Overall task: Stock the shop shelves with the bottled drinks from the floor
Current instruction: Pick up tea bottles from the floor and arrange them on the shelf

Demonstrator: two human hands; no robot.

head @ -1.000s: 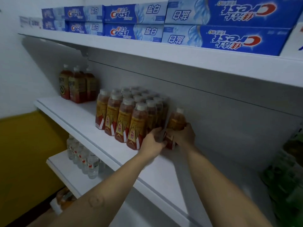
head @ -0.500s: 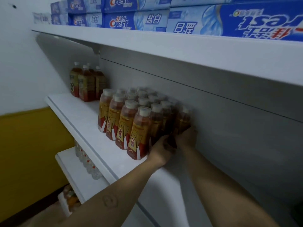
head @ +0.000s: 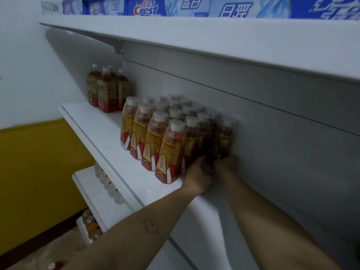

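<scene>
Gripping the base of one bottle [head: 223, 137], left hand [head: 196, 173] and right hand [head: 227, 165] hold it upright on the shelf [head: 101, 137], hemmed between the bottle block [head: 165, 141] and back panel [head: 282, 152]. Darker bottles [head: 106, 90] stand well left, with toothpaste boxes [head: 148, 6] overhead.

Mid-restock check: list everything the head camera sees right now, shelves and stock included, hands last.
Top shelf: one, white, overhead.
Crest toothpaste boxes: several, blue and white, top shelf, cropped.
Middle shelf: one, white.
Tea bottles: four, brown, white caps, middle shelf's far end.
Dongpeng drink bottles: packed block, total hidden, red-gold labels, middle shelf.
End bottle: one, same drink, block's near back corner.
Water bottles: a row, clear, lower shelf.
Floor bottles: a few, orange, bottom left, blurred.
Wall panel: one, yellow, left.
Left hand: beside the end bottle's base, grip blurred.
Right hand: gripping the end bottle's base.
</scene>
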